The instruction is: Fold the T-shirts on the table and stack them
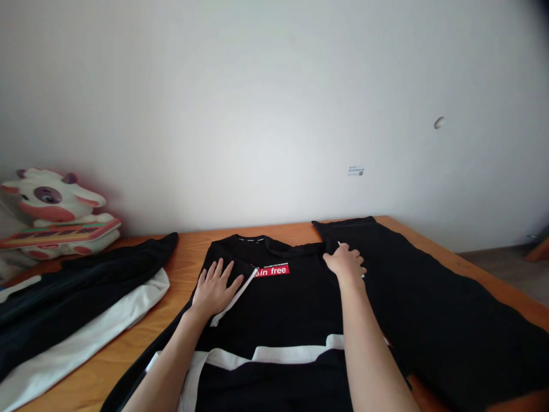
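Note:
A black shirt [295,309] lies spread in front of me, with a red box print reading "ain free", partly covered. White trim bands run across its lower part, and a folded-over piece ends in a white edge beside the print. My left hand [214,292] rests flat on the shirt's left side, fingers spread, next to that white edge. At the shirt's upper right, my right hand [346,264] has its fingers curled over black fabric; bits of white edging show beside them. What lies under the right palm is hidden.
Black trousers or similar dark cloth [429,303] cover the wooden tabletop [128,355] on the right. At left lie black and white garments [86,303], with a cow-shaped toy keyboard [64,212] behind them. A white wall [257,114] rises behind the table.

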{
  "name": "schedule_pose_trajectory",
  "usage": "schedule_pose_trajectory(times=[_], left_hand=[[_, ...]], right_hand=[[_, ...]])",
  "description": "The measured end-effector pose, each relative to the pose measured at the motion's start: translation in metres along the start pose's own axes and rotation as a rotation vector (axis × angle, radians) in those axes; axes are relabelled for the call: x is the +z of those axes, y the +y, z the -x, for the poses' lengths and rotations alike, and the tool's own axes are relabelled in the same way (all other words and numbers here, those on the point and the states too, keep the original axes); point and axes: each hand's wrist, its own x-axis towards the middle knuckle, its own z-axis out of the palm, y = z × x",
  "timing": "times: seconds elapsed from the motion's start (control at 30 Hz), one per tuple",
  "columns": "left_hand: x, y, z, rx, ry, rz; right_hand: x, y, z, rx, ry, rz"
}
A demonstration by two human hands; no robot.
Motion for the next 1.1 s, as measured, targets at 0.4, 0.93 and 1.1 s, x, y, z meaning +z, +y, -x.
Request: schedule_pose_trajectory(times=[0.4, 0.93, 1.1], left_hand=[[-0.001, -0.005, 0.003, 0.088, 0.193, 0.219], [-0.033, 0.056, 0.018, 0.313, 0.007, 1.060], [-0.023, 0.083, 0.020, 0.064, -0.527, 1.704]], right_hand=[[0.001, 0.019, -0.023, 0.028, -0.095, -0.029], [-0.044, -0.016, 0.015, -0.617, -0.109, -0.227], [-0.067, -0.021, 0.050, -0.816, -0.856, -0.154]])
